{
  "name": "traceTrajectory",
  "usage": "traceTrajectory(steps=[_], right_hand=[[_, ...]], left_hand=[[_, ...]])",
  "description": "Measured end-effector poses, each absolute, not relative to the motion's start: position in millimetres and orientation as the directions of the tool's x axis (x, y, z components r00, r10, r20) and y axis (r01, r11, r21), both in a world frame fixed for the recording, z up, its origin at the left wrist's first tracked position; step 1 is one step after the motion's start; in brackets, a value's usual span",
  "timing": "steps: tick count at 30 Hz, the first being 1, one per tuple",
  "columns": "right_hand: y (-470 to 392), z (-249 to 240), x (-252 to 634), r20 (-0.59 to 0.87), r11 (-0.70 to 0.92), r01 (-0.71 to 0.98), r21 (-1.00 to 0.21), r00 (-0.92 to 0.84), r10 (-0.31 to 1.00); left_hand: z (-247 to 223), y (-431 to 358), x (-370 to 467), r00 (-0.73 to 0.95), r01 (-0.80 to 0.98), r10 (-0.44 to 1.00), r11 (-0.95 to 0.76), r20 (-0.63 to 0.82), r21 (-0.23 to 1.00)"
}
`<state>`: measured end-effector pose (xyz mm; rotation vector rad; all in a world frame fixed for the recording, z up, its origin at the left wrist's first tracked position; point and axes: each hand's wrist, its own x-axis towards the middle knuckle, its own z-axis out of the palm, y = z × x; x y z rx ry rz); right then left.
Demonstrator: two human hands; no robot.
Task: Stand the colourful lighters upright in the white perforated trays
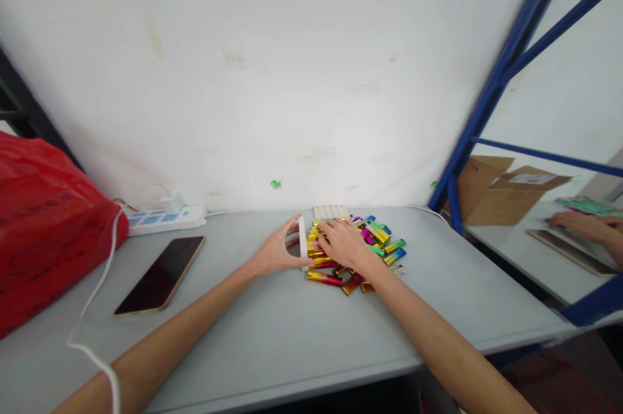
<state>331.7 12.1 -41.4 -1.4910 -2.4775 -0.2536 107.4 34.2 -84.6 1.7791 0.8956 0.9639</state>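
Observation:
My left hand (278, 250) grips a narrow white tray (302, 237) stood on its edge, thumb at the near end and fingers at the far end. Against the tray's right side lie shiny gold, cylinder-like pieces. Over them is my right hand (341, 242), its fingers bent down among the pieces; whatever they pinch is hidden. Around and beyond that hand spreads a loose pile of small metallic tubes (379, 232) in gold, red, green, blue and pink. Behind the pile, by the wall, lies a white tray with a grid of holes (329, 211).
To the left are a phone (160, 274), a white power strip (168, 219) with a cable (92, 297), and a red plastic bag (48, 226). Blue rack posts (491, 89) rise at right. Beyond them are a cardboard box (501, 193) and another person's hands (579, 224).

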Motion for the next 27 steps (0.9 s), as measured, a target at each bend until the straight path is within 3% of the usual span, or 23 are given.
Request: traceTrajectory(steps=[5, 11, 19, 27], right_hand=[[8.9, -44.9, 321.9, 0.351, 0.501, 0.865, 0.040, -0.481, 0.803], [5.5, -60.7, 310.6, 0.271, 0.571, 0.810, 0.135, -0.585, 0.765], [9.0, -58.7, 316.6, 0.308, 0.565, 0.822, 0.063, -0.555, 0.773], [2.5, -64.6, 306.1, 0.255, 0.619, 0.778, 0.108, -0.624, 0.739]], left_hand=[[-78.2, 33.0, 109.1, 0.445, 0.153, 0.841, -0.410, 0.307, 0.899], [-72.5, 30.7, 110.1, 0.482, 0.160, 0.834, -0.385, 0.268, 0.909], [-72.6, 31.5, 100.6, 0.475, 0.192, 0.841, -0.386, 0.259, 0.902], [-64.1, 36.7, 79.4, 0.462, 0.282, 0.856, -0.390, 0.232, 0.877]])
